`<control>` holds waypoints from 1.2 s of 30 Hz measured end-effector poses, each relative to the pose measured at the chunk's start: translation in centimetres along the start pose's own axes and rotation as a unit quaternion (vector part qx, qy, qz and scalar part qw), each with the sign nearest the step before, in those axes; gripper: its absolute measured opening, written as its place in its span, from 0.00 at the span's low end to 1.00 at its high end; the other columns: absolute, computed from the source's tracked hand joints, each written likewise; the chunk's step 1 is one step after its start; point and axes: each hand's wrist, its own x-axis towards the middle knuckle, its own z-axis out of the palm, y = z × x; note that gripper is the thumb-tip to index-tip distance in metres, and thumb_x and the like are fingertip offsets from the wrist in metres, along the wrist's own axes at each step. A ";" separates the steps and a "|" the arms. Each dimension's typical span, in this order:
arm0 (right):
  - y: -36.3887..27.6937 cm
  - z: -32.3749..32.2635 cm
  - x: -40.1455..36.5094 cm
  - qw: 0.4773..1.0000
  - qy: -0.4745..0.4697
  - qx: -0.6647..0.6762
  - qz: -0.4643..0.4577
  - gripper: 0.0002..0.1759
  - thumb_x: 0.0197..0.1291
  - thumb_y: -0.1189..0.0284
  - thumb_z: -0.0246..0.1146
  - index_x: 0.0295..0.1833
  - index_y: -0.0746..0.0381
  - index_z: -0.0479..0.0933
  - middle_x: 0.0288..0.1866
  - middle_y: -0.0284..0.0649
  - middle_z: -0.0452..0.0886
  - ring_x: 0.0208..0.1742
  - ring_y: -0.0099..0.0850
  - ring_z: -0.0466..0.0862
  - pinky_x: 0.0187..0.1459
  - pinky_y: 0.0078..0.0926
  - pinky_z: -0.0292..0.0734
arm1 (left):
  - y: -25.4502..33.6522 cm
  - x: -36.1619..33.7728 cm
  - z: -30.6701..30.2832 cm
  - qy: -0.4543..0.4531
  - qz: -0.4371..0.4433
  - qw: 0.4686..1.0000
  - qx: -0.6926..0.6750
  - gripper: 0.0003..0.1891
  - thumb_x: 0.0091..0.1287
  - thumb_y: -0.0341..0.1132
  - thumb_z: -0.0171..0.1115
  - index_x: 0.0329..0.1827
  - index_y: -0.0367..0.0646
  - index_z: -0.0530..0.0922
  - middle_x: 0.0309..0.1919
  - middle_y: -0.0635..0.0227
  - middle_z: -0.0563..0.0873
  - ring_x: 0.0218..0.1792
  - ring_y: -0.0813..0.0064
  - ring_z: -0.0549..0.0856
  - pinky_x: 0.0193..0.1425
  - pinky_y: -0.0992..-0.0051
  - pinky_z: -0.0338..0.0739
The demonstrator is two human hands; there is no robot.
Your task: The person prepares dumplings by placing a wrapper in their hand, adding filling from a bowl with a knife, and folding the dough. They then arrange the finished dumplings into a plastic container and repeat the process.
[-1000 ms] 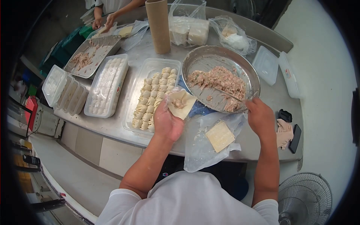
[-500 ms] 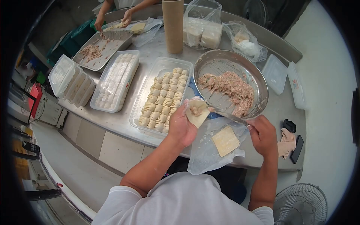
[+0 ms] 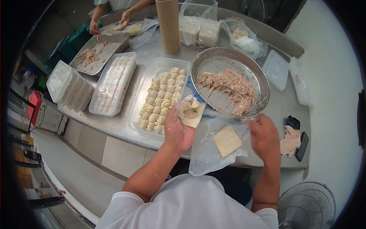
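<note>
My left hand (image 3: pixel 178 131) holds a dumpling wrapper (image 3: pixel 193 113) with a dab of minced meat filling (image 3: pixel 189 113) on it. My right hand (image 3: pixel 263 133) is closed around a thin metal spatula (image 3: pixel 228 115), blurred by motion, near the front rim of a round steel pan (image 3: pixel 266 100). Inside that pan lies a mound of minced meat (image 3: pixel 232 88). Between my hands, a stack of square wrappers (image 3: pixel 227 141) rests on a plastic bag (image 3: pixel 202 162). Left of my left hand, a clear plastic tub (image 3: pixel 133 124) holds rows of folded dumplings (image 3: pixel 162 97).
More lidded tubs (image 3: pixel 114 84) stand to the left. A cardboard tube (image 3: pixel 168 28) rises behind, beside bagged blocks (image 3: pixel 199 30). Across the table, a co-worker's hands (image 3: pixel 124 19) are over a meat tray (image 3: pixel 122 42). Lids (image 3: pixel 276 70) and a phone (image 3: pixel 302 146) lie right.
My right hand has moved the spatula slightly away from the wrapper. The filling now sits flatter on the wrapper in my left hand. The whole view has shifted a little.
</note>
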 end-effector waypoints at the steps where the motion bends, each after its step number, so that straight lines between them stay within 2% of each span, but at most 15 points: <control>1: 0.7 -0.1 0.5 1.000 0.001 0.001 -0.002 0.13 0.53 0.80 0.63 0.45 0.59 0.84 0.35 0.43 0.76 0.39 0.42 0.80 0.37 0.40 0.77 | 0.3 0.0 0.6 0.064 0.009 0.996 0.056 0.21 0.81 0.43 0.48 0.62 0.32 0.73 0.56 0.57 0.80 0.60 0.62 0.80 0.71 0.63 0.73; 2: 1.4 -0.1 0.9 0.999 -0.004 -0.038 0.018 0.11 0.54 0.79 0.63 0.43 0.59 0.83 0.34 0.42 0.76 0.37 0.42 0.81 0.36 0.40 0.77 | 0.4 0.0 0.9 0.128 0.015 0.985 0.111 0.20 0.81 0.42 0.47 0.62 0.33 0.73 0.57 0.57 0.80 0.61 0.62 0.80 0.72 0.63 0.73; 5: 3.2 0.0 1.0 0.996 -0.042 -0.073 0.018 0.09 0.54 0.77 0.63 0.41 0.59 0.82 0.33 0.41 0.77 0.35 0.43 0.82 0.35 0.41 0.78 | -0.3 0.1 0.0 0.171 -0.001 0.965 0.197 0.19 0.81 0.40 0.46 0.62 0.34 0.73 0.57 0.57 0.80 0.61 0.61 0.80 0.73 0.62 0.72; 7: 3.3 0.0 1.5 0.995 -0.077 -0.064 -0.012 0.08 0.54 0.77 0.64 0.40 0.59 0.82 0.32 0.40 0.78 0.34 0.43 0.82 0.34 0.42 0.78 | -0.8 0.0 -0.2 0.175 0.003 0.969 0.175 0.18 0.82 0.40 0.45 0.62 0.35 0.73 0.57 0.57 0.80 0.61 0.61 0.80 0.73 0.61 0.72; 9: 2.7 -0.3 0.8 0.999 -0.025 -0.022 0.015 0.08 0.53 0.77 0.64 0.40 0.58 0.82 0.32 0.40 0.79 0.33 0.43 0.83 0.34 0.41 0.78 | -1.1 -0.5 -0.5 0.191 0.006 0.970 0.150 0.18 0.82 0.40 0.45 0.62 0.35 0.73 0.58 0.57 0.80 0.61 0.61 0.80 0.73 0.61 0.72; 14: 0.5 -0.1 -1.2 0.995 -0.008 0.095 0.040 0.13 0.54 0.79 0.65 0.46 0.58 0.84 0.36 0.42 0.79 0.34 0.43 0.82 0.35 0.38 0.78 | -1.1 -0.4 -0.4 0.116 -0.066 0.988 0.077 0.18 0.82 0.41 0.45 0.62 0.35 0.73 0.57 0.58 0.80 0.60 0.63 0.80 0.72 0.62 0.72; 18: -1.6 3.7 -2.2 0.993 0.048 0.108 0.001 0.18 0.53 0.82 0.65 0.50 0.58 0.85 0.40 0.45 0.77 0.40 0.43 0.81 0.38 0.36 0.78 | -1.8 -0.1 0.7 0.151 -0.076 0.982 0.088 0.20 0.83 0.44 0.43 0.62 0.36 0.73 0.57 0.57 0.80 0.60 0.61 0.80 0.73 0.61 0.70; 21: -1.9 4.7 -2.7 0.988 0.029 0.152 0.013 0.20 0.51 0.84 0.66 0.51 0.58 0.85 0.40 0.46 0.77 0.42 0.42 0.80 0.39 0.36 0.78 | -1.7 0.1 1.1 0.157 -0.033 0.978 0.132 0.25 0.82 0.49 0.44 0.64 0.34 0.72 0.59 0.56 0.79 0.60 0.58 0.80 0.72 0.56 0.71; 23: -2.1 4.0 -2.4 0.985 0.028 0.171 0.013 0.21 0.51 0.85 0.66 0.52 0.59 0.85 0.40 0.47 0.77 0.40 0.42 0.81 0.39 0.36 0.78 | -0.6 -0.4 1.8 0.041 -0.080 0.994 0.056 0.27 0.80 0.51 0.47 0.65 0.35 0.71 0.59 0.58 0.79 0.60 0.59 0.80 0.70 0.56 0.72; 27: -2.8 0.7 -1.5 0.965 0.049 0.254 0.048 0.18 0.51 0.84 0.66 0.50 0.62 0.85 0.40 0.46 0.78 0.36 0.43 0.81 0.37 0.34 0.78 | 0.2 -1.1 2.9 0.019 -0.078 0.995 0.067 0.25 0.76 0.47 0.59 0.66 0.37 0.71 0.58 0.62 0.79 0.60 0.65 0.80 0.66 0.61 0.76; 29: -3.0 0.7 -1.4 0.960 0.050 0.271 0.048 0.18 0.51 0.84 0.66 0.49 0.63 0.84 0.39 0.46 0.78 0.35 0.43 0.81 0.37 0.34 0.78 | -0.1 -1.4 1.3 0.027 -0.047 0.902 0.427 0.27 0.66 0.37 0.72 0.64 0.39 0.71 0.55 0.64 0.80 0.58 0.71 0.81 0.60 0.69 0.78; 30: -3.1 0.8 -1.4 0.968 0.031 0.248 0.029 0.17 0.51 0.84 0.66 0.49 0.63 0.85 0.38 0.46 0.78 0.34 0.43 0.81 0.36 0.34 0.78 | 0.1 -1.5 1.5 0.031 -0.044 0.903 0.427 0.27 0.66 0.37 0.72 0.64 0.39 0.71 0.55 0.64 0.80 0.58 0.71 0.81 0.60 0.69 0.78; 32: -3.4 0.9 -1.6 0.974 0.011 0.225 0.011 0.17 0.52 0.83 0.66 0.49 0.63 0.85 0.37 0.45 0.78 0.34 0.42 0.81 0.35 0.34 0.77 | 0.6 -1.4 2.2 -0.038 0.000 0.714 0.699 0.29 0.57 0.29 0.78 0.60 0.41 0.73 0.51 0.67 0.81 0.53 0.76 0.83 0.53 0.72 0.79; 34: -3.7 0.4 -1.7 0.981 -0.035 0.190 0.009 0.16 0.52 0.82 0.67 0.49 0.62 0.85 0.35 0.44 0.78 0.34 0.42 0.81 0.35 0.35 0.77 | 1.0 -1.0 1.6 -0.036 -0.013 0.688 0.725 0.27 0.54 0.28 0.79 0.55 0.41 0.75 0.48 0.65 0.83 0.48 0.74 0.85 0.50 0.73 0.79; 36: -3.7 -1.0 -1.6 0.984 -0.062 0.168 0.009 0.17 0.52 0.82 0.66 0.49 0.62 0.85 0.35 0.44 0.78 0.34 0.43 0.81 0.35 0.36 0.77 | 1.1 -1.2 1.4 -0.077 0.075 0.604 0.790 0.22 0.57 0.29 0.73 0.53 0.37 0.74 0.38 0.58 0.85 0.40 0.55 0.87 0.47 0.65 0.81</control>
